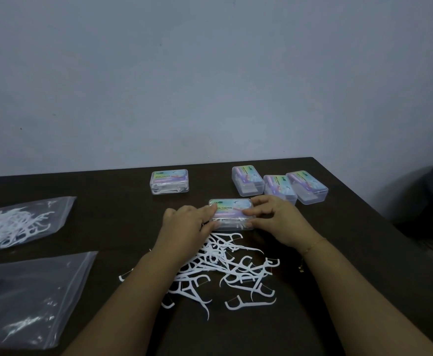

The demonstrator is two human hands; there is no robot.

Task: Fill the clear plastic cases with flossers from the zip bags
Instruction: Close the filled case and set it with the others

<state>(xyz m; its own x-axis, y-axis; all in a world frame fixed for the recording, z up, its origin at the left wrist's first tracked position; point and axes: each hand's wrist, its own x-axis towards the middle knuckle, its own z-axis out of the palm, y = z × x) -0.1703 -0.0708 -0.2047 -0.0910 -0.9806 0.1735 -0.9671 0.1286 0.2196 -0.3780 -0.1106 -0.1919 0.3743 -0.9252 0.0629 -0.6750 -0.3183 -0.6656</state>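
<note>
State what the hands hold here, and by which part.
Both hold one clear case with flossers inside: left hand grips its left end, right hand its right end, fingers on the lid.

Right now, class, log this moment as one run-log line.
step: closing filled clear plastic case | left hand: holds case | right hand: holds case | loose white flossers: on dark table

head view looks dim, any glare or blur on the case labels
Head view: dim overall; label text on the held case between left hand and right hand is soft, barely legible; faint sheen on the near zip bag; wide-angle bends the table edge.
</note>
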